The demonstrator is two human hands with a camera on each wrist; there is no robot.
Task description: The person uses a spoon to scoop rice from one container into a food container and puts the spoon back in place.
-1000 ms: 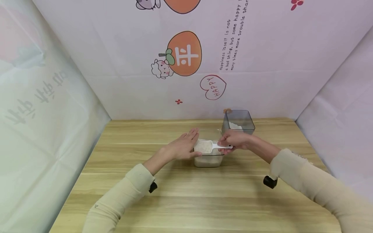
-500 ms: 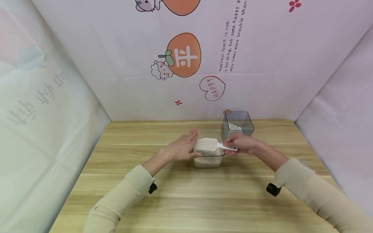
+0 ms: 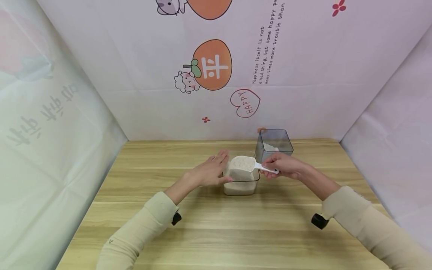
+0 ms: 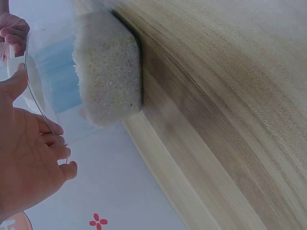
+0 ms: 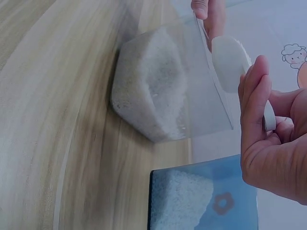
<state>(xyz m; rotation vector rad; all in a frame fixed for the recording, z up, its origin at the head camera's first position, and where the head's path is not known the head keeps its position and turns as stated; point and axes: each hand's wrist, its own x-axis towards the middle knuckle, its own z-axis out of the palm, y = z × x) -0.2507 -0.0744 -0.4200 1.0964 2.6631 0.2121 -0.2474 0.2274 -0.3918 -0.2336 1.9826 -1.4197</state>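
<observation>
My right hand point(image 3: 282, 165) pinches the handle of a white scoop point(image 3: 258, 166), which is heaped with rice point(image 3: 243, 163). The scoop is level at the top of a clear square container point(image 3: 239, 181), over its opening. More rice point(image 4: 108, 69) lies inside that container, with a hollow in its surface in the right wrist view. My left hand point(image 3: 210, 171) rests against the container's left side, fingers extended at the rim in the head view. In the left wrist view, its fingertips point(image 4: 67, 170) lie along the rim edge.
Behind and to the right stands a bluish see-through square container point(image 3: 286, 145) with white grains point(image 5: 180, 199) in it. The wooden table point(image 3: 216, 232) meets a printed cloth backdrop point(image 3: 155, 112) at its far edge, and white cloth sides point(image 3: 381, 131) flank it.
The scoop has risen out of the clear container and levelled, now showing its full heap of rice. My right hand has moved slightly right. The left hand has stayed on the container.
</observation>
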